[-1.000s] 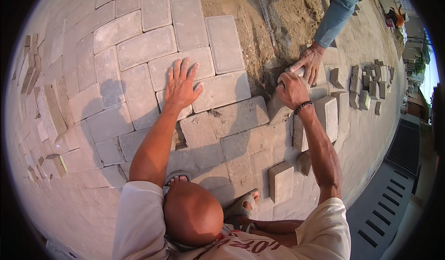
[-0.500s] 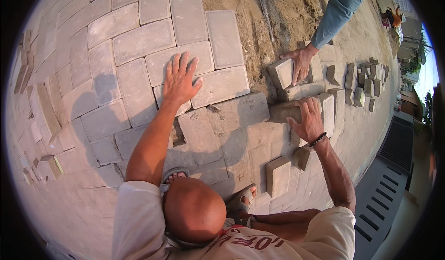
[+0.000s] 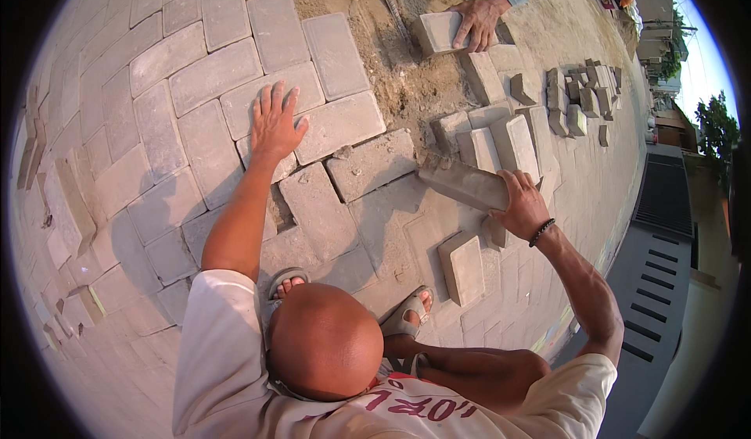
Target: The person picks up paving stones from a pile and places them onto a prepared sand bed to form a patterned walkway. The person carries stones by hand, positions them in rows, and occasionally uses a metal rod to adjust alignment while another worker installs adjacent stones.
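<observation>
My left hand (image 3: 275, 126) lies flat with spread fingers on a grey paving block (image 3: 305, 87) in the laid pavement. On the other side, my right hand (image 3: 522, 204) grips one end of a long grey paving block (image 3: 463, 182), tilted on its narrow side. Its far end is close to a rough-faced block (image 3: 374, 164), which has dark gaps along its edges. Another person's hand (image 3: 479, 23), in a blue sleeve, holds a separate block (image 3: 440, 32) at the sand's edge.
Bare sand (image 3: 395, 71) with a metal rod (image 3: 387, 1) borders the laid blocks. Loose blocks (image 3: 501, 142) are stacked beyond my right hand, and a heap (image 3: 583, 95) lies farther right. A single block (image 3: 463, 268) stands near my sandalled foot (image 3: 408, 314).
The block in my right hand has swung to a steeper slant, its near end drawn back. The other person's hand has moved away with a block. My left hand stays on the pavement.
</observation>
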Available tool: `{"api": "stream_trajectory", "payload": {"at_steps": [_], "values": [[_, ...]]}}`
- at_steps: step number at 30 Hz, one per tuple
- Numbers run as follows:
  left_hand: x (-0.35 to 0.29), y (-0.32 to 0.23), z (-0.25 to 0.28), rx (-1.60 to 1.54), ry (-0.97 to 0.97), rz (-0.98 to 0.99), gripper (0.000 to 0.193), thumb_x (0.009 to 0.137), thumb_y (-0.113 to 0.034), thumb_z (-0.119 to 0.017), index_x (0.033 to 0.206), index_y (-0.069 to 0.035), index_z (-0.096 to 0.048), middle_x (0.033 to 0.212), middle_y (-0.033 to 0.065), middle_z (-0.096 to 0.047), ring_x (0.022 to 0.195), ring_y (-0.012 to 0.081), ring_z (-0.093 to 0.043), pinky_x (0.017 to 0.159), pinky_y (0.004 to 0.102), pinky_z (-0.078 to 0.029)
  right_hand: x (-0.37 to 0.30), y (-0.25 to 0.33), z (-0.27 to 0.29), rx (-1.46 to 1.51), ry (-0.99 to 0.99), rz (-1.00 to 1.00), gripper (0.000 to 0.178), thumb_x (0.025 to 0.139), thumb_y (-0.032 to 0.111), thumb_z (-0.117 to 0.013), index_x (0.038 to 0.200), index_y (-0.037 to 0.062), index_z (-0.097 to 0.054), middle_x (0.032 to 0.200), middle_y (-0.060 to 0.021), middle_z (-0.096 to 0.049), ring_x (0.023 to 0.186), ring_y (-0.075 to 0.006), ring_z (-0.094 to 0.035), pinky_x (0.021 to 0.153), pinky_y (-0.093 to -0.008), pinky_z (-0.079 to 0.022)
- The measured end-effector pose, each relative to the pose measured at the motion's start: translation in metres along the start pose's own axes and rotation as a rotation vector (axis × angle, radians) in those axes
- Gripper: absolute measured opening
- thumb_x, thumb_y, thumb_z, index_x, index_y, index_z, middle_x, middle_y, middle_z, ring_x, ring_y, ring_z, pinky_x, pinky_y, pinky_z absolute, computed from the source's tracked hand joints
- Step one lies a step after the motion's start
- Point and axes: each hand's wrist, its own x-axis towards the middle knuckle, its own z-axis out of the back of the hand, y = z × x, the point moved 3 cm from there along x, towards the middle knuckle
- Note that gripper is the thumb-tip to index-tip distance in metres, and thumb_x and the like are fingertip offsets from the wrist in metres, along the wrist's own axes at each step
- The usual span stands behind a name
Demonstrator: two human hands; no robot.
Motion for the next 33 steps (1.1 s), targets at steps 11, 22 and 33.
{"api": "stream_trajectory", "payload": {"at_steps": [11, 22, 33], "values": [[-0.003, -0.004, -0.004, 0.097, -0.049, -0.032, 0.060, 0.085, -0.038, -0.053, 0.137, -0.012, -0.037, 0.143, 0.0133, -0.028, 0.133, 0.0334, -0.021, 0.108, 0.0486, -0.017, -0.112, -0.044, -0.009, 0.524, -0.026, -0.307, 0.053, 0.062, 0.021, -0.070, 0.106, -0.0059, -0.061, 0.096, -0.0210, -0.065, 0.086, -0.0271, -0.064, 0.078, -0.0344, -0.050], [-0.004, -0.013, -0.013, 0.083, -0.095, -0.097, 0.059, 0.086, -0.037, -0.053, 0.137, -0.012, -0.037, 0.144, 0.0141, -0.027, 0.134, 0.0336, -0.020, 0.108, 0.0501, -0.017, -0.251, -0.130, -0.212, 1.631, -0.286, -0.950, 0.043, 0.082, 0.023, -0.058, 0.118, 0.0000, -0.054, 0.098, -0.0124, -0.061, 0.089, -0.0246, -0.063, 0.069, -0.0402, -0.055], [0.022, -0.025, 0.011, 0.207, 0.301, -0.089, 0.063, 0.081, -0.036, -0.060, 0.133, -0.006, -0.040, 0.135, 0.0216, -0.034, 0.124, 0.0398, -0.032, 0.103, 0.0500, -0.026, -0.236, -0.102, -0.205, 0.463, -0.258, -0.533, 0.056, 0.075, 0.024, -0.066, 0.126, 0.0096, -0.050, 0.129, -0.0258, -0.045, 0.120, -0.0411, -0.042, 0.100, -0.0451, -0.036]]}}
